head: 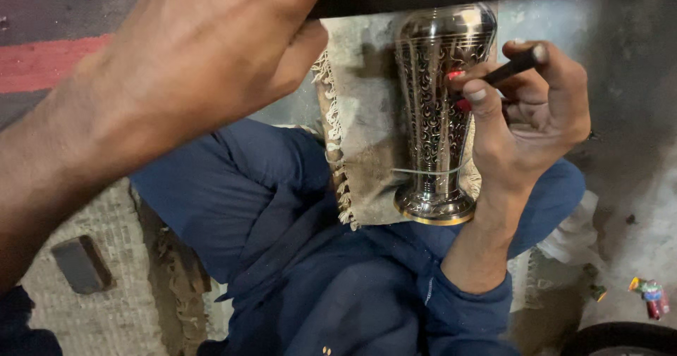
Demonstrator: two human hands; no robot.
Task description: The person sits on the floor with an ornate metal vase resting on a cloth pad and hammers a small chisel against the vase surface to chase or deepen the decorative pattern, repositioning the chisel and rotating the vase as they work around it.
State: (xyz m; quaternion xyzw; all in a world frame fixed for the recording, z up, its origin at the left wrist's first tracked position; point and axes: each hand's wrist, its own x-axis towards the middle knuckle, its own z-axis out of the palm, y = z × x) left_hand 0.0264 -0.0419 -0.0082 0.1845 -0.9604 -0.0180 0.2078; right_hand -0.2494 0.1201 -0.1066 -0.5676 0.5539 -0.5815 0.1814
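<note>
While your right hand (pixel 525 109) pinches a thin black tool (pixel 513 65) between thumb and fingers, its tip meets the engraved metal vase (pixel 437 109). That vase lies on a fringed cloth (pixel 360 137) over your blue-trousered lap (pixel 282 243), foot end toward you. Your left hand (pixel 211 53) is raised close to the camera; whether its fingers are closed cannot be told. Small coloured wrappers (pixel 650 296) lie on the floor at right.

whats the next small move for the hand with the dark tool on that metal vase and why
Probably ease the dark tool a touch along the patterned side of the metal vase. The right hand grips it pen-like with its tip against the engraved surface and red marks by it, while the left hand is near the vase top above the fringed cloth.
</note>
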